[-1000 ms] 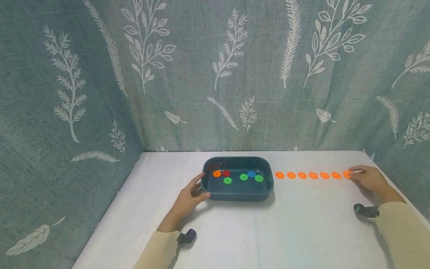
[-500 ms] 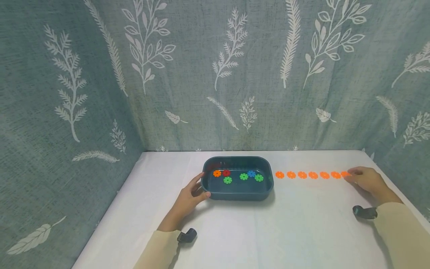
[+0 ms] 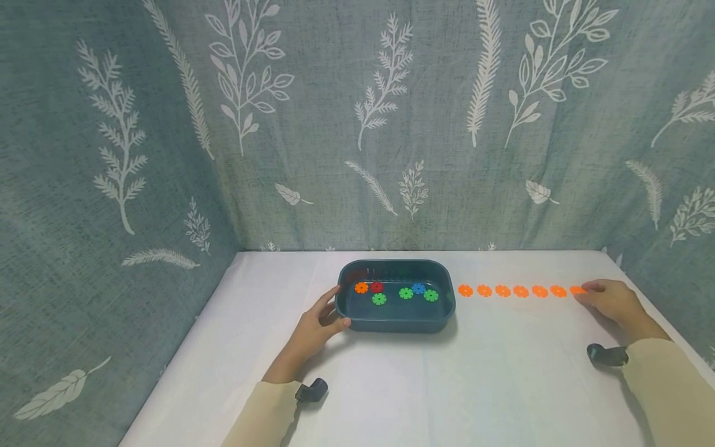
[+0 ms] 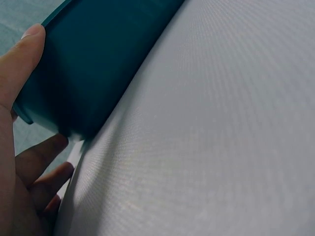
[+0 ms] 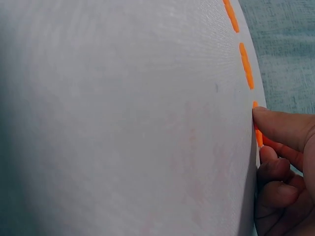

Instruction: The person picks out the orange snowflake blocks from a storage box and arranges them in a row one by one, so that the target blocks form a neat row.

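Observation:
A dark teal tray (image 3: 396,325) stands on the white table, holding several flower-shaped plastic discs in green, red, blue and orange. My left hand (image 3: 314,335) grips its left end, thumb at the near corner and fingers along the side; in the left wrist view the thumb (image 4: 27,56) lies on the tray wall (image 4: 103,59). To the right, a row of orange flower-shaped discs (image 3: 521,291) runs along the table. At its far right end my right hand (image 3: 614,303) pinches the last orange disc (image 3: 577,290), partly hidden by the fingers, at the table surface.
White cloth covers the table (image 3: 424,385). Patterned grey-green curtains (image 3: 324,124) rise behind it and along both sides. A dark wrist camera (image 3: 313,391) sits at the left sleeve, another camera (image 3: 606,355) at the right one.
The right hand has shifted slightly, and the last orange disc tilted, then settled in line with the row. The left hand and the tray have stayed put.

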### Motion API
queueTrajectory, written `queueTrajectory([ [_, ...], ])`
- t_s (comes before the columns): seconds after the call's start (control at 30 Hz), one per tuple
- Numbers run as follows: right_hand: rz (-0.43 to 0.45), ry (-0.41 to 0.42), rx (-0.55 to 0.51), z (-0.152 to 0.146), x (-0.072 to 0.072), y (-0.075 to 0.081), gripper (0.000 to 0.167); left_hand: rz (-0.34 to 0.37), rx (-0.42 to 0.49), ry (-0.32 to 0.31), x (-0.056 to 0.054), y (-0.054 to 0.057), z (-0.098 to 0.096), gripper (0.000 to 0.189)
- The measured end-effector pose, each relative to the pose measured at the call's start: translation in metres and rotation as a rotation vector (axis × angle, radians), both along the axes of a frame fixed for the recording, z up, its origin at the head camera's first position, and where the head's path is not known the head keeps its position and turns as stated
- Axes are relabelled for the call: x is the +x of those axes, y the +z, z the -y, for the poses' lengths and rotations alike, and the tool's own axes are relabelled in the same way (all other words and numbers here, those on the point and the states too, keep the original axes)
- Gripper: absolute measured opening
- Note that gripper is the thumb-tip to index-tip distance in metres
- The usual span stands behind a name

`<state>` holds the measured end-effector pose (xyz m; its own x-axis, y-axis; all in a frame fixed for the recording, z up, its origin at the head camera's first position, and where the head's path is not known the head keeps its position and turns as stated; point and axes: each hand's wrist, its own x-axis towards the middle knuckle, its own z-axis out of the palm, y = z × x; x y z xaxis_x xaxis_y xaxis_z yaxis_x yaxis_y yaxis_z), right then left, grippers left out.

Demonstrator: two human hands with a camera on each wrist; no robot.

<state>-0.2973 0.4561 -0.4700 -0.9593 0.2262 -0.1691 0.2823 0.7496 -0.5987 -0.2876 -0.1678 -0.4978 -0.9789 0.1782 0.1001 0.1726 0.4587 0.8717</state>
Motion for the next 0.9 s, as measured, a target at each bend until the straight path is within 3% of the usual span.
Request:
queueTrajectory([
  [0.4, -0.051, -0.009, -0.027, 0.001, 0.001, -0.002, 0.066, -0.013, 0.001, -0.002, 0.000, 0.000, 0.000, 0.081],
  [0.57, -0.082, 0.042, -0.040, 0.017, -0.001, 0.006, 0.060, -0.013, 0.003, -0.009, -0.001, 0.000, 0.000, 0.082],
  [0.9, -0.046, 0.152, -0.009, 0.077, -0.030, 0.037, 0.057, -0.009, -0.013, 0.003, 0.000, 0.000, 0.001, 0.081],
])
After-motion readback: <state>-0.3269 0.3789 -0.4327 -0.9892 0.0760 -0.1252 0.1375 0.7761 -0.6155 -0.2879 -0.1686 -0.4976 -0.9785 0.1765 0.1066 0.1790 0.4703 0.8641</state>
